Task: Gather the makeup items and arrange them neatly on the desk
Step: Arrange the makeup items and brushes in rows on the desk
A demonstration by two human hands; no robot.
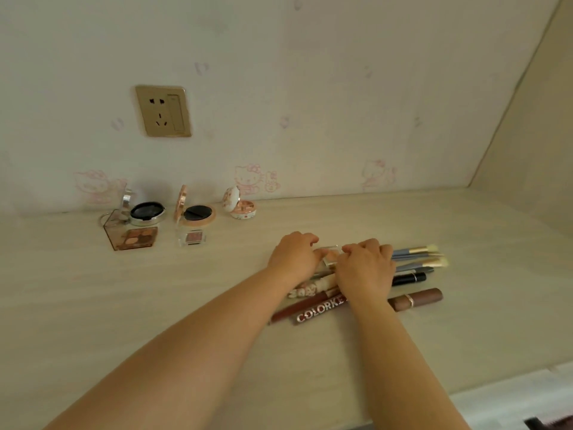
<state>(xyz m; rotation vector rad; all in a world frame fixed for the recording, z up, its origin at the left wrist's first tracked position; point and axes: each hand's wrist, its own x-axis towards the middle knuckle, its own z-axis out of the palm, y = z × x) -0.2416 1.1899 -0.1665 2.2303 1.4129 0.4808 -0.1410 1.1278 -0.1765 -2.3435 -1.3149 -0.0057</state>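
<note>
Your left hand and right hand both pinch a small clear case, fingers curled on its ends, at the far edge of the pile mid-desk. Judgement: light, rigid plastic, slick, possibly hinged; hold it by the side edges, not the lid. It looks transparent with a peach fill, mostly hidden by your fingers. Just beside it: brushes, a black pen, a brown lipstick and a COLORKEY tube. Well apart, by the wall, open compacts stand in a row.
</note>
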